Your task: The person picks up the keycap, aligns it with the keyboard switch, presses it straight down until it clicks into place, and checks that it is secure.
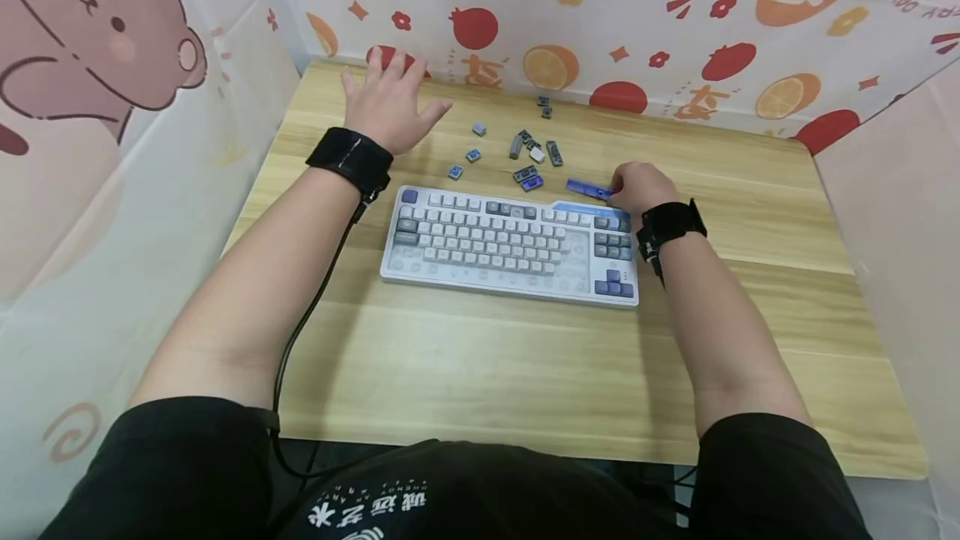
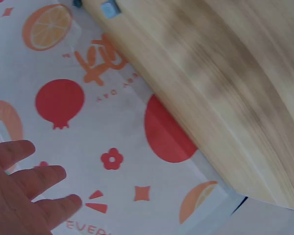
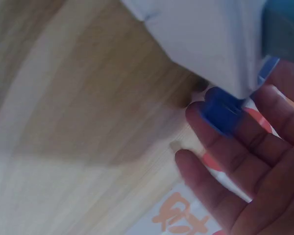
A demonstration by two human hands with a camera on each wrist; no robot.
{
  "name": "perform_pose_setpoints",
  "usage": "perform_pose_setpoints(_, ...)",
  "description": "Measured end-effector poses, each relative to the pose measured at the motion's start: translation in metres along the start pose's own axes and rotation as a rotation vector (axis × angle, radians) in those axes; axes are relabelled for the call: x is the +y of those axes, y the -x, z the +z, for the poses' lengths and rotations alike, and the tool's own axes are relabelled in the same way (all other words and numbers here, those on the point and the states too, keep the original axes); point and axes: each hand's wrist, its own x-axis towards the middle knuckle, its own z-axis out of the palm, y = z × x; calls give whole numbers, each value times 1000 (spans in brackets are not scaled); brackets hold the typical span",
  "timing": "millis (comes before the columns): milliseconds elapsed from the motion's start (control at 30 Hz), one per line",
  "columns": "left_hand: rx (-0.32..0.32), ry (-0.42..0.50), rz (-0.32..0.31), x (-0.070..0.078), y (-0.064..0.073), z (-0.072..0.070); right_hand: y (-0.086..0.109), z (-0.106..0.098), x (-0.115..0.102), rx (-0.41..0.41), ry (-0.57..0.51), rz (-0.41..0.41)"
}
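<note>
A white compact keyboard (image 1: 480, 283) lies on the table with white, grey and blue-violet keycaps; its bottom row and a patch at the right of the letters show bare. At its back right corner my right hand (image 1: 645, 188) holds one end of a long blue spacebar keycap (image 1: 587, 189). The right wrist view has the blue keycap (image 3: 220, 115) across the fingers, beside the keyboard's pale corner (image 3: 210, 44). My left hand (image 1: 386, 111) is held over the table's back left part, fingers spread, holding nothing; three of its fingertips (image 2: 71, 203) show in the left wrist view.
Loose keycaps lie behind the keyboard: blue-grey ones (image 1: 473, 155) to the left, a darker cluster (image 1: 554, 153) with a white keycap (image 1: 537, 155) mid-table, and a dark pair (image 1: 543, 101) by the printed back curtain (image 1: 510, 32). A black cable (image 1: 315, 298) runs along the left forearm.
</note>
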Motion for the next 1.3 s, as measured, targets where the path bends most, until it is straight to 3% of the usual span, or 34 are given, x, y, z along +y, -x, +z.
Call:
perform_pose_setpoints(133, 23, 12, 24, 8, 4, -3, 8, -3, 4, 91, -63, -44)
perform_pose_setpoints(267, 22, 25, 51, 14, 10, -5, 17, -7, -2, 166, -228, -123)
perform_pose_setpoints(367, 20, 82, 95, 20, 15, -5, 26, -9, -16, 219, -379, -212)
perform_pose_setpoints(467, -24, 181, 156, 27, 23, -3, 38, -2, -35, 254, -509, -307)
perform_pose_setpoints(700, -171, 440, 308, 35, 61, 12, 74, 25, -76, 347, -682, -507)
perform_pose_setpoints(800, -183, 492, 371, 44, 77, 20, 81, 27, -84, 370, -743, -548)
perform_pose_setpoints(900, -147, 529, 444, 52, 92, 31, 86, 34, -91, 381, -803, -572)
perform_pose_setpoints(1000, -68, 549, 477, 56, 102, 38, 88, 39, -98, 390, -819, -614)
perform_pose_setpoints(1133, 17, 526, 454, 52, 115, 44, 92, 48, -106, 380, -772, -652)
perform_pose_setpoints(1300, 14, 452, 411, 38, 129, 53, 98, 59, -109, 329, -670, -617)
